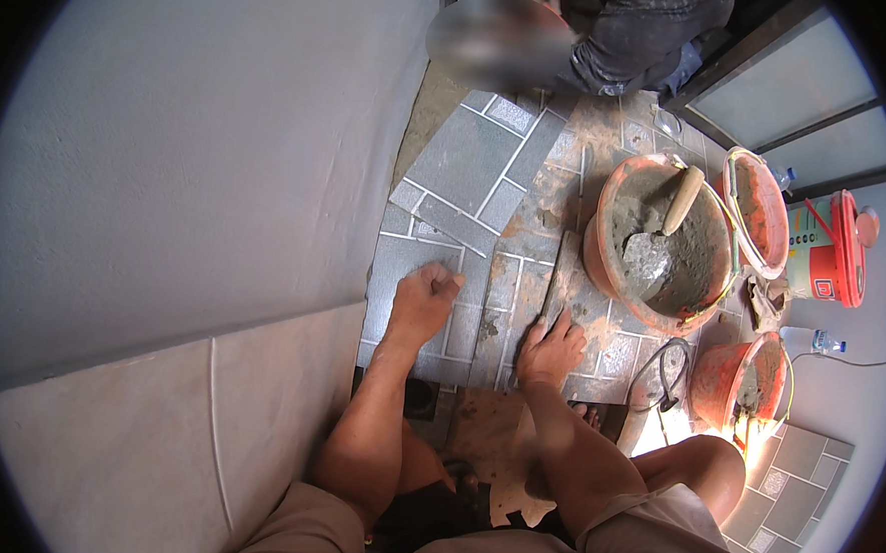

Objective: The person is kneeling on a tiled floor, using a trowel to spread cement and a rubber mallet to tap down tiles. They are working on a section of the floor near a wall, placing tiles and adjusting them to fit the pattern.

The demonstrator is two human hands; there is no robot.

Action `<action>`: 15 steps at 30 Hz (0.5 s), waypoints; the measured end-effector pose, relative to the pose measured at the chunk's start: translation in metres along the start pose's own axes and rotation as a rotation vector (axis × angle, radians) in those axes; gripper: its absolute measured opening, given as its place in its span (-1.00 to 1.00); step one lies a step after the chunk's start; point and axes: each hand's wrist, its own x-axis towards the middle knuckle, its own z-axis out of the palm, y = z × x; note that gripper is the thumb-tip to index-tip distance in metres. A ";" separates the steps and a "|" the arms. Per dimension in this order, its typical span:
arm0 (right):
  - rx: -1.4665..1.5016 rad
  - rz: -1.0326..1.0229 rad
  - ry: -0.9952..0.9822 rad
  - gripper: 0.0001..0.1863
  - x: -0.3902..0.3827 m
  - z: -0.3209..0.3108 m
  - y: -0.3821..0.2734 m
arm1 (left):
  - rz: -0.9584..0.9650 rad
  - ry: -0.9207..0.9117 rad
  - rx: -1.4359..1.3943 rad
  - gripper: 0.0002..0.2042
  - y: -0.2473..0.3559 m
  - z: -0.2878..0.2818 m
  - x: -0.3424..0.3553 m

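Note:
My left hand [426, 306], its fingers curled, rests over a grey patterned tile [417, 260] beside the left wall; whatever may be inside its fingers is hidden. My right hand [552, 350] lies with fingers spread on the lower end of a long, dusty bar [565, 268]. Just beyond it is an orange bucket [601, 243] of grey mortar, with a wooden-handled trowel [683, 199] resting in it. Another loose grey tile piece [466, 148] lies farther up along the wall.
A co-worker [641, 37] crouches at the top. Red buckets [766, 223], [718, 376], a lidded paint pail [827, 247], bottles [805, 341], a rag [767, 304] and a black cord [663, 388] line the right. A grey wall [168, 162] borders the left; a framed glass panel [783, 94] the upper right.

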 end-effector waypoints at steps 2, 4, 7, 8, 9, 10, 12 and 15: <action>0.002 -0.003 0.006 -0.30 0.000 0.000 0.001 | 0.009 0.013 0.033 -0.71 0.005 0.000 -0.002; -0.009 0.002 0.002 -0.30 -0.001 0.000 0.001 | 0.002 0.011 0.026 -0.71 0.006 -0.001 -0.002; 0.005 0.002 0.002 -0.30 -0.001 -0.001 0.000 | -0.017 0.004 0.008 -0.71 0.006 -0.001 -0.002; 0.005 0.003 -0.001 -0.30 0.000 -0.001 0.000 | -0.025 0.000 0.002 -0.71 0.005 -0.001 -0.002; 0.005 0.005 -0.004 -0.30 0.000 -0.002 0.000 | -0.020 0.002 -0.010 -0.73 0.004 0.000 -0.002; 0.005 0.006 -0.008 -0.30 0.000 -0.003 0.000 | -0.015 0.004 -0.022 -0.74 0.003 0.002 -0.001; -0.004 0.005 -0.003 -0.30 0.000 -0.001 0.001 | 0.000 0.009 -0.025 -0.77 -0.002 0.004 0.000; -0.018 0.004 -0.013 -0.32 0.001 -0.003 -0.001 | 0.014 0.039 -0.015 -0.83 -0.011 0.006 0.005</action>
